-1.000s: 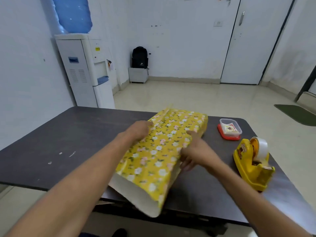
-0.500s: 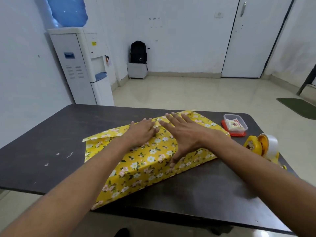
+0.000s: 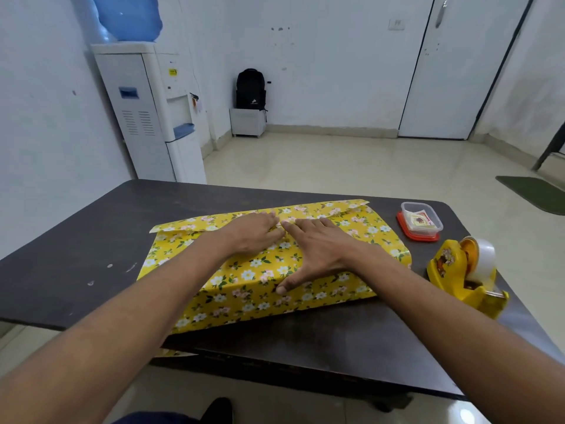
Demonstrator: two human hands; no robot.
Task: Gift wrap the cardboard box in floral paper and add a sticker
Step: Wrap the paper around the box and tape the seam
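Yellow floral paper (image 3: pixel 253 289) covers the box lying flat on the dark table (image 3: pixel 76 246); no cardboard shows. The paper's loose ends stick out past the box at left and right. My left hand (image 3: pixel 253 234) rests on top of the wrapped box near its far edge, fingers curled on the paper seam. My right hand (image 3: pixel 315 249) lies flat beside it, fingers spread toward the seam, thumb pressing the near side face. A small clear tub with a red lid (image 3: pixel 420 221), holding stickers, sits at the back right.
A yellow tape dispenser (image 3: pixel 464 273) with a roll of clear tape stands at the table's right edge. Beyond the table are a water dispenser (image 3: pixel 146 111) on the left, a black backpack (image 3: pixel 250 90) on a small stand, and a green mat (image 3: pixel 535 194).
The wrapped box was held tilted up off the table a second ago; now it lies flat. Both hands have moved onto its top and press the paper along the seam.
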